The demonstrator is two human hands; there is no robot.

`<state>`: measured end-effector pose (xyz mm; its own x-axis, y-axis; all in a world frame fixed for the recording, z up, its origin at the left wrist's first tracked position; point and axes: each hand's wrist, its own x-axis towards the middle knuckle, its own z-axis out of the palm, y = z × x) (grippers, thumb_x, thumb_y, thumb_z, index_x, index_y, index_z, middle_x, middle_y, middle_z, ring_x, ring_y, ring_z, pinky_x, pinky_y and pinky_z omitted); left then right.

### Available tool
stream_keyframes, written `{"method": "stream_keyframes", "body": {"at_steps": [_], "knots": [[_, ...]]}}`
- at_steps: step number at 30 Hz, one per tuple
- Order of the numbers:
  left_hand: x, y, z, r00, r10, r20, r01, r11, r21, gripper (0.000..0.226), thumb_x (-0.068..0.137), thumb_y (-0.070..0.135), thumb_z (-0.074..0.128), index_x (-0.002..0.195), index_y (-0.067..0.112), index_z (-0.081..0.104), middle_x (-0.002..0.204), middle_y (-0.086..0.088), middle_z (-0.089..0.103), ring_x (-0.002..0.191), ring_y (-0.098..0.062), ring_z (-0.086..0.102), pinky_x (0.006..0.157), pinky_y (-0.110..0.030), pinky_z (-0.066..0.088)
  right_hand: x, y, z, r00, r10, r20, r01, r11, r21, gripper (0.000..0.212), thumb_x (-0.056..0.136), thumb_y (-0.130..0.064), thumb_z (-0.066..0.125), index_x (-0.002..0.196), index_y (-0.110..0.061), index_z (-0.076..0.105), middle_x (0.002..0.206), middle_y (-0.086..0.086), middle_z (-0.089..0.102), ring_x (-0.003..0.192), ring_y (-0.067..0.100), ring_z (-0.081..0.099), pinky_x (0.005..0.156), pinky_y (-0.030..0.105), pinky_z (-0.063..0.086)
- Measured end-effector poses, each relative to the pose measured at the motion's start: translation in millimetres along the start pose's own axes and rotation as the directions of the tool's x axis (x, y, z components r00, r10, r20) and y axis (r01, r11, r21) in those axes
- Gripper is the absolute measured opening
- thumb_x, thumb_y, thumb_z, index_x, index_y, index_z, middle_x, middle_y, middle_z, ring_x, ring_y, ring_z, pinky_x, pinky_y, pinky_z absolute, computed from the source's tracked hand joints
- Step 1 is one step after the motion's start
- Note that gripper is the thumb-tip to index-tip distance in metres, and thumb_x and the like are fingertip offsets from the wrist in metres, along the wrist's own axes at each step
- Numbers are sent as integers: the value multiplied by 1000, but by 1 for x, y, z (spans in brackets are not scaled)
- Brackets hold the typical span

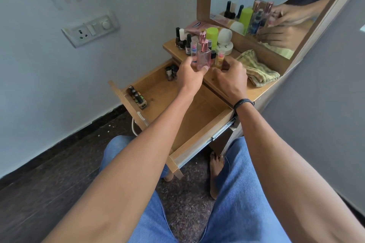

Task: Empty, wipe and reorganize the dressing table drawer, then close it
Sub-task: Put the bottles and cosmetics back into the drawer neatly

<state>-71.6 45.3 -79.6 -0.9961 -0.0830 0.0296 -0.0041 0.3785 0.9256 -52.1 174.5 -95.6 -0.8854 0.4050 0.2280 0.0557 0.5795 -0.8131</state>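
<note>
Left hand (189,75) pinches pink perfume bottle (203,59) upright over bench (260,91) front edge; right hand (231,77) fingers curled at small yellow bottle (219,59) (grip unclear); drawer (189,148) open below, dark bottles (171,72) in its far corner

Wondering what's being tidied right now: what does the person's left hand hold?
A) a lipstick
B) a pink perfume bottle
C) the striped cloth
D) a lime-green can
B: the left hand grips a pink perfume bottle with a rose-gold cap.
</note>
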Motion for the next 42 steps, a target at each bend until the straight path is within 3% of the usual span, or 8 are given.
{"method": "stream_keyframes", "body": {"at_steps": [6, 10, 18, 23, 29, 42], "knots": [[2, 1, 0, 1000, -31, -6, 31, 998, -51, 21, 88, 23, 76, 107, 21, 70, 108, 2, 71, 105, -19, 63, 94, -41, 52, 5, 3, 2, 999, -27, 20, 29, 995, -99, 32, 85, -39, 72, 113, -26, 71, 101, -4, 74, 94, 19, 66, 74, 28, 40], [1, 0, 0, 1000, -13, 20, 14, 1000, -16, 21, 88, 24, 76, 107, 22, 70, 105, 4, 72, 104, -19, 64, 94, -42, 52, 9, 4, 5, 1000, -24, 10, 25, 993, -113, 36, 84, -41, 70, 118, -29, 71, 105, -4, 75, 99, 21, 67, 75, 27, 39], [4, -4, 1, 1000, -6, 12, 6, 1000, 2, 23, 86, 24, 77, 108, 22, 69, 108, 2, 72, 104, -20, 65, 92, -43, 54, 9, 4, 7, 1000, -20, -2, 20, 995, -97, 31, 83, -46, 71, 107, -27, 69, 97, -4, 73, 91, 22, 65, 71, 30, 38], [3, -6, 1, 1000, -5, 14, 6, 1000, -28, 23, 85, 20, 78, 107, 20, 69, 103, 2, 72, 100, -18, 65, 91, -41, 54, 8, 4, 6, 1000, -18, 8, 18, 997, -72, 29, 80, -44, 75, 98, -24, 67, 92, -6, 72, 86, 21, 65, 69, 31, 42], [-2, -10, -5, 1000, 4, 18, -3, 998, -64, 27, 84, 18, 80, 110, 21, 70, 100, 6, 71, 95, -12, 63, 83, -28, 49, 6, 4, 3, 997, -27, 68, 31, 997, -65, 30, 81, -42, 79, 91, -19, 64, 86, -4, 70, 80, 21, 64, 66, 33, 43], [-34, -25, -61, 992, 51, 115, -57, 997, 43, 28, 81, 26, 83, 106, 24, 72, 99, 8, 73, 95, -12, 67, 86, -35, 54, -33, -18, -5, 945, -218, 245, 220, 975, 21, 11, 82, -24, 78, 90, -20, 72, 84, -6, 72, 77, 16, 66, 73, 42, 56]]}}
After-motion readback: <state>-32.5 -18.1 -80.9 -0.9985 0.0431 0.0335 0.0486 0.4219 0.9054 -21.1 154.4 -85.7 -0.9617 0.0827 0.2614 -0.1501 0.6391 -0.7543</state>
